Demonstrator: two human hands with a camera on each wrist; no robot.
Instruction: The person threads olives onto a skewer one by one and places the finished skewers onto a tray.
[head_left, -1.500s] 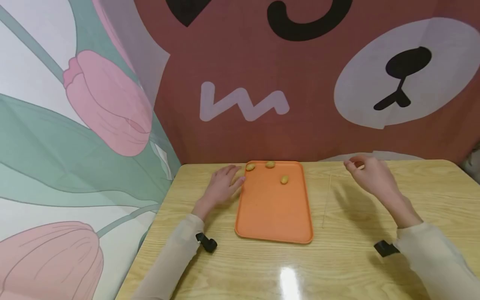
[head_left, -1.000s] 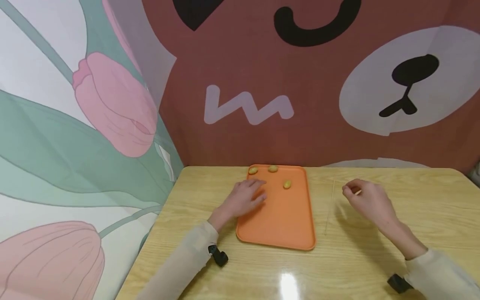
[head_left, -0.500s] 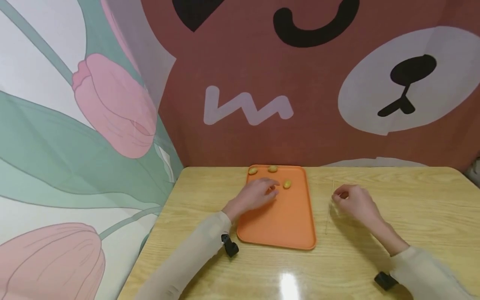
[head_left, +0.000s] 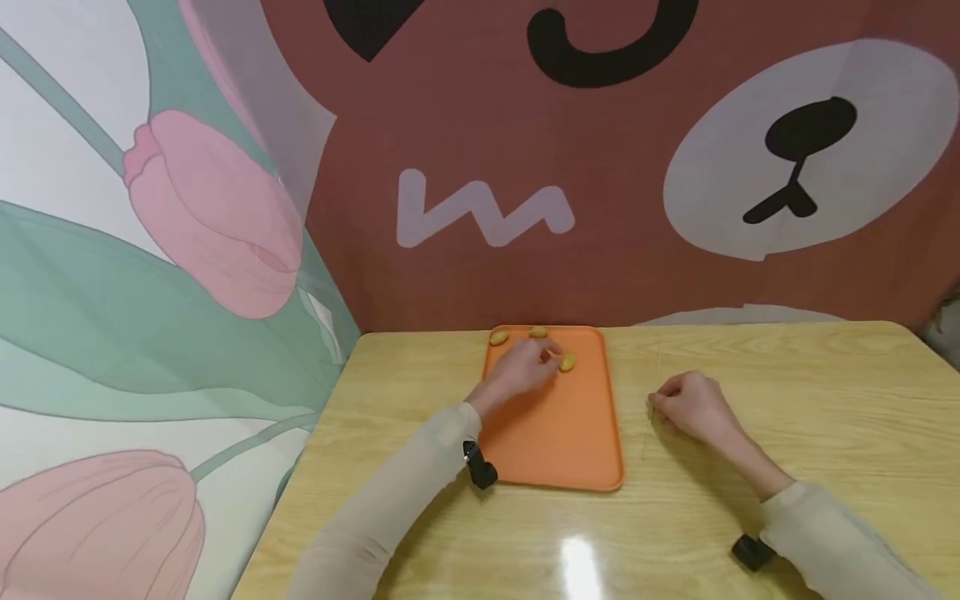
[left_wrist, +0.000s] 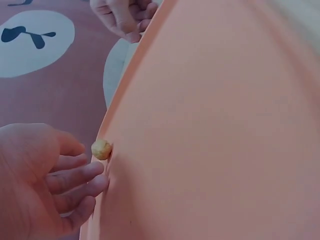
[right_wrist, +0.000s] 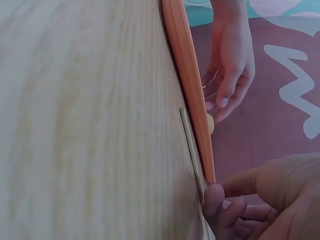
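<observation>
On the orange tray, my left hand reaches in from the left, its thumb and fingertips right at a small yellow-brown oval piece. The left wrist view shows that same piece just off the tips of loosely bent fingers. To the right of the tray a thin wooden skewer lies on the table, lengthwise along the tray's edge. My right hand pinches it near its middle between thumb and forefinger; the other fingers are curled in.
Two more yellow-brown pieces lie at the tray's far end: one in the left corner, another at the back edge. The wooden table meets a printed cloth backdrop behind the tray.
My left hand has moved from beside the tray rightward over it to the nearest yellow-brown piece. My right hand has come down and left onto the skewer and taken hold of it.
</observation>
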